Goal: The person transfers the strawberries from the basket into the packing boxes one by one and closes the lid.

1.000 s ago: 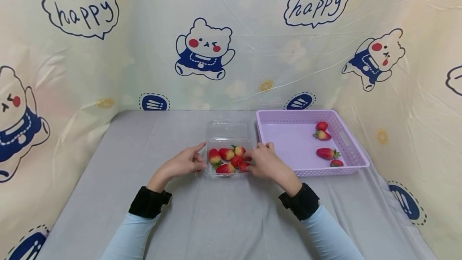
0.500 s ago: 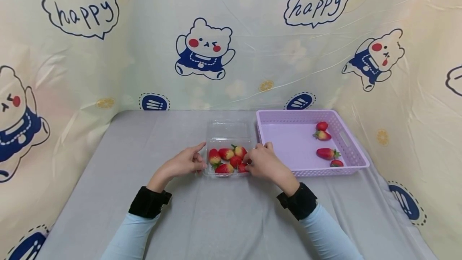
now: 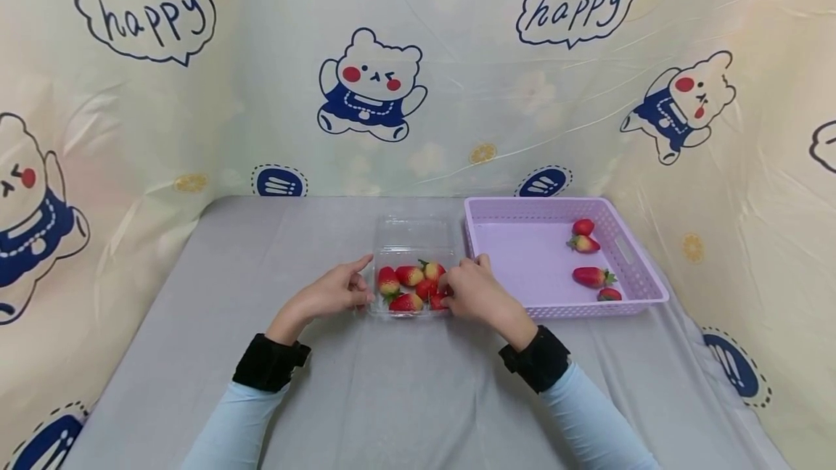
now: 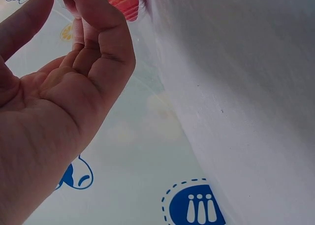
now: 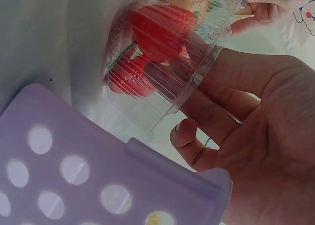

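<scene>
A clear plastic clamshell box, its lid folded back, holds several red and pale-yellow strawberries. At its left side, my left hand pinches the rim with curled fingers; the left wrist view shows those fingers bent by the plastic. My right hand reaches over the right wall into the box. Its fingertips hold a strawberry in the near right corner, seen through the ribbed wall in the right wrist view. Another strawberry lies right beside those fingers.
A lilac plastic basket with perforated walls stands close to the right of the box. Several strawberries lie in its right half. Grey cloth covers the table, and a printed curtain hangs behind and at the sides.
My right hand has shifted slightly left with the strawberry at its fingertips, which now sits closer to the others. The left hand stays in place. The head view has tilted slightly.
</scene>
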Motion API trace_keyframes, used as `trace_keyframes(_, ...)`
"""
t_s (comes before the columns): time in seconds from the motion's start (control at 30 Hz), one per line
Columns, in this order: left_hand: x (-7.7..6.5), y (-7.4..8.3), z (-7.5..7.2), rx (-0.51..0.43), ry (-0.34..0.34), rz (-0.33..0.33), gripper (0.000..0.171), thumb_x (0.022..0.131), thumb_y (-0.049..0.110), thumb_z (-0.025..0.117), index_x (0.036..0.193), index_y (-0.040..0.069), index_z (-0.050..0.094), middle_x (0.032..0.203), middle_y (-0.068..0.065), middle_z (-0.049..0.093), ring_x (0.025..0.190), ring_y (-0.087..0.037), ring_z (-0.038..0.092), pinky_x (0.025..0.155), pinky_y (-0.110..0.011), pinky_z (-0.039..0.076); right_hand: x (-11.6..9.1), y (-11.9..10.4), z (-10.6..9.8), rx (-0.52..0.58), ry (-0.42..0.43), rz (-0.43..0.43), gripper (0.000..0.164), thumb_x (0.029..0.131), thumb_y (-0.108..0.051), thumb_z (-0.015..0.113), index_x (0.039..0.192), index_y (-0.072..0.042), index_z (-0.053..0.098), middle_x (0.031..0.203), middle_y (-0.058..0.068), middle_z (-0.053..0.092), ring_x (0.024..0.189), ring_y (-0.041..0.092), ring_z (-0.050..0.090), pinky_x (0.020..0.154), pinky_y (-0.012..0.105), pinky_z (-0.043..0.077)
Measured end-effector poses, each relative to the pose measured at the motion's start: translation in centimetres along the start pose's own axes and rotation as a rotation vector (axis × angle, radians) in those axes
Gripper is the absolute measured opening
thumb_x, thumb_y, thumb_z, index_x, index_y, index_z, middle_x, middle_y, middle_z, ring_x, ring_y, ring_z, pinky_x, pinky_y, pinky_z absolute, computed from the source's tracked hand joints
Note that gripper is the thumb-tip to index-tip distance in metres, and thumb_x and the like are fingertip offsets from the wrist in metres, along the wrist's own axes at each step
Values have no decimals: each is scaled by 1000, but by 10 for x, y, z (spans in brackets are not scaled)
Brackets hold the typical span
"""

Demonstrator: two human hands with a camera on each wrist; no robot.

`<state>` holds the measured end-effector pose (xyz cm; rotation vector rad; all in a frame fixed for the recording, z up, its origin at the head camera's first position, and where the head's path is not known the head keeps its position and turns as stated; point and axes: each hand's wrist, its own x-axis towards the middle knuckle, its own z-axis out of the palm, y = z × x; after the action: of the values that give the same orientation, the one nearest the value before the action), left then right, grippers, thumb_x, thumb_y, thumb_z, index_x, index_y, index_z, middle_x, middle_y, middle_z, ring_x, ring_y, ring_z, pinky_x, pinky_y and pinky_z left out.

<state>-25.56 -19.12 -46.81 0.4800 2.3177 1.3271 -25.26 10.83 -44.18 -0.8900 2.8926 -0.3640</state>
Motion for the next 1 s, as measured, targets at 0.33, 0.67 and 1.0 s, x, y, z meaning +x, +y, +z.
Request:
trace_keyframes(0.33, 1, 1, -2, -1, 1, 2, 83, 100, 4, 71, 164, -8, 19, 82, -9, 62, 72, -24, 59, 68, -33, 51, 1, 1, -4, 8, 9, -20, 10, 90, -20, 86, 96, -14, 81, 78, -5, 64, 88, 23, 52, 87, 50, 30)
trace_keyframes(0.67, 1, 1, -3, 5, -2, 8, 83, 100, 4, 71, 164, -8, 19, 80, -8, 62, 71, -23, 58, 67, -33, 51, 1, 7, -9, 64, 115, -33, 15, 95, -21, 81, 106, -12, 83, 88, -4, 72, 90, 20, 52, 87, 45, 33)
trace_keyframes(1.0, -1, 2, -2, 5, -2, 0, 82, 100, 3, 70, 163, -9, 19, 80, -10, 63, 72, -26, 59, 67, -34, 50, -7, 21, -24, 39, 233, -64, 6, 94, -15, 79, 98, -12, 81, 84, -4, 69, 85, 20, 55, 81, 43, 36)
